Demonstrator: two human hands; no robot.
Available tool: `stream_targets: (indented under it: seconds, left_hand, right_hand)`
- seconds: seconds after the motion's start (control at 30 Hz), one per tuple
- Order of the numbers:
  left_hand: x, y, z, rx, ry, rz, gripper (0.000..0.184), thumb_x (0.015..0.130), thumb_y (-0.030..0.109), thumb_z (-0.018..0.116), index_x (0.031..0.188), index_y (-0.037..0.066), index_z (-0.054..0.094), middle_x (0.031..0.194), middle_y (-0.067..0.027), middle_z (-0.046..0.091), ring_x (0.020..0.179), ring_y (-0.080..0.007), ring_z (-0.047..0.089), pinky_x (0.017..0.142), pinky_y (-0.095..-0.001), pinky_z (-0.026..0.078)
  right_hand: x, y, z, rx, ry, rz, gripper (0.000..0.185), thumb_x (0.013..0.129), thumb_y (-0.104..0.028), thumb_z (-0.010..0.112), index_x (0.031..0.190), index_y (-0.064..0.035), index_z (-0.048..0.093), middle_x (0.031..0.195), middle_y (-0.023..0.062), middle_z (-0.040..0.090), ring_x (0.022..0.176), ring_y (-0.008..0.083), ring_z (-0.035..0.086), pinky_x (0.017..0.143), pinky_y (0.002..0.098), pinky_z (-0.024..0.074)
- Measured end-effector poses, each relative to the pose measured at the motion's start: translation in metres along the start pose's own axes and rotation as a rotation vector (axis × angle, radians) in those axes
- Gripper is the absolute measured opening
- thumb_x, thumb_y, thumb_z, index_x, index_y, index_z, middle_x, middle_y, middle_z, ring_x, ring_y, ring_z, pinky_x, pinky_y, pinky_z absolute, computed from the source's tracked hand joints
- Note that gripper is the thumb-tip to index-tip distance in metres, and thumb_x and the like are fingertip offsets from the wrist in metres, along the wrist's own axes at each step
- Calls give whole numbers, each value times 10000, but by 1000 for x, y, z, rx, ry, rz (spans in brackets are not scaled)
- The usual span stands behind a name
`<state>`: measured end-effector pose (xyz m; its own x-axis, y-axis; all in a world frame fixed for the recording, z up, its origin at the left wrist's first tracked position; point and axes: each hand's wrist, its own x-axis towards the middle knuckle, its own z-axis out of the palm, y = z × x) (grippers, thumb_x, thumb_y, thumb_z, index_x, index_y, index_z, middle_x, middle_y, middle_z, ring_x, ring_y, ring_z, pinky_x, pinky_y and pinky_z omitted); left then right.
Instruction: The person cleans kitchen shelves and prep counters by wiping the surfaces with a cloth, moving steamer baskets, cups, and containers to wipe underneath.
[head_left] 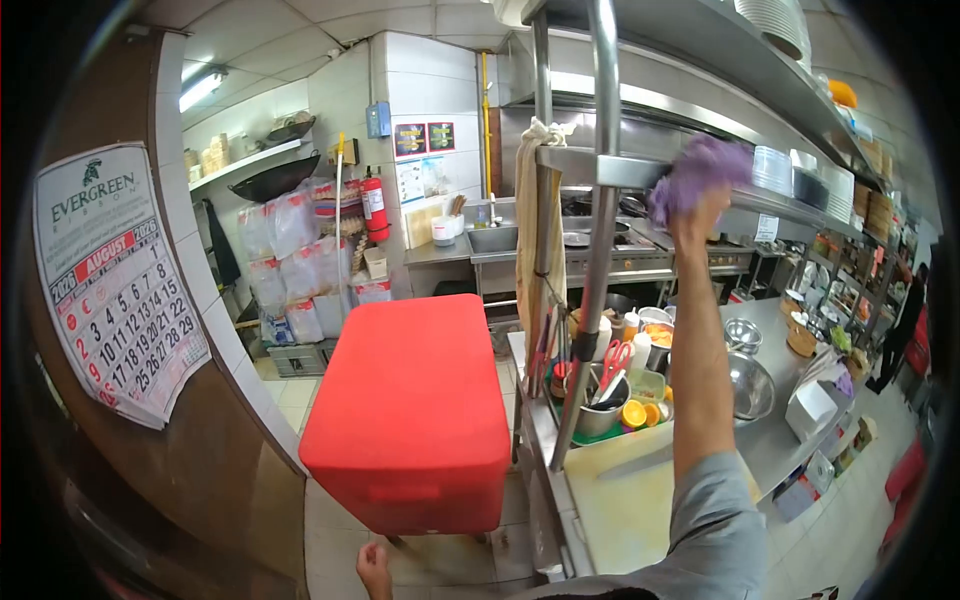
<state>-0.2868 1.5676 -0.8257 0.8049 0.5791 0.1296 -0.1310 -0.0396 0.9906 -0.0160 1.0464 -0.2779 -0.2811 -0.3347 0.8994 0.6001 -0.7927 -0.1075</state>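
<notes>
My right hand [702, 212] is raised at the steel shelf and closed on a purple cloth [708, 168]. The cloth lies against the front edge of the lower overhead shelf [628, 171] and hides most of my fingers. Low in the view, my left hand [374, 570] hangs with its fingers curled in and nothing visible in them. It is just below the large red box [410, 385], apart from it. Under my right forearm are a cutting board [620, 500] and a knife [632, 464].
A steel pot of utensils [600, 415] and cut oranges [634, 413] stand on the counter by the shelf post [590, 300]. Metal bowls [752, 385] sit farther right. A beige cloth [540, 210] hangs from the shelf. Behind are a sink [493, 240] and stove [640, 262].
</notes>
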Motion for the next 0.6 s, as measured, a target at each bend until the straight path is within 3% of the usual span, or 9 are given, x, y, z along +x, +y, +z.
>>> stream_targets:
  seconds: [0.03,0.07,0.13,0.27,0.37,0.4,0.47,0.5,0.6]
  left_hand:
    - [-2,-17,-27,11,56,-88,172,853,83,570,999,-8,562,810,-13,536,710,-89,507,640,-219,422]
    - [-2,-24,-49,27,112,-180,139,862,61,543,986,-2,555,791,-3,517,664,-74,483,580,-205,403]
    - [17,-20,-63,16,104,-203,171,858,78,564,1004,-11,552,804,-10,529,702,-89,502,626,-214,420]
    - [66,15,-60,-100,6,-157,205,864,86,577,1033,-22,534,823,-14,529,734,-98,510,638,-223,434]
    - [117,-1,-47,-31,-20,8,211,874,90,572,1042,-30,526,847,-23,530,743,-92,508,621,-222,434]
    - [127,3,-40,-35,-27,14,211,874,90,572,1042,-30,526,847,-23,530,743,-92,508,621,-222,434]
    - [131,25,-31,-86,-4,48,216,884,96,560,1053,-33,523,863,-28,530,752,-90,505,637,-223,436]
    - [136,32,-23,-84,-16,46,216,884,96,560,1053,-33,523,863,-28,530,752,-90,505,637,-223,436]
    - [136,40,-25,-126,60,30,224,892,100,551,1063,-41,519,865,-29,527,753,-88,502,658,-226,440]
  right_hand:
    - [4,-5,6,-661,-6,-373,322,672,-164,648,963,-44,579,1025,118,529,957,304,494,789,426,412]
    - [-6,-16,18,-678,-20,-373,322,672,-164,648,963,-44,579,1025,118,529,957,304,494,789,426,412]
    - [-30,-54,55,-406,-50,-268,279,757,-121,552,1021,-45,606,1078,151,533,1023,345,482,844,430,398]
    - [-27,-121,51,-448,-84,-339,290,732,-97,580,1017,-56,616,1081,132,530,1072,319,455,886,418,365]
    - [-10,-147,47,-452,-257,-728,275,723,-123,588,993,-76,614,1067,86,524,1020,267,466,882,414,346]
    - [-10,-144,55,-460,-250,-732,275,723,-123,588,993,-76,614,1067,86,524,1020,267,466,882,414,346]
    - [-18,-132,66,-1098,-680,-1009,257,759,-205,555,975,-88,627,1038,66,531,1004,257,466,854,402,344]
    - [-18,-137,79,-1230,-705,-974,256,769,-251,528,946,-84,609,1033,55,536,1024,221,447,860,341,326]
    - [-38,-101,135,-1224,-867,-924,259,757,-221,538,962,-88,623,1040,55,554,1036,218,458,862,342,337]
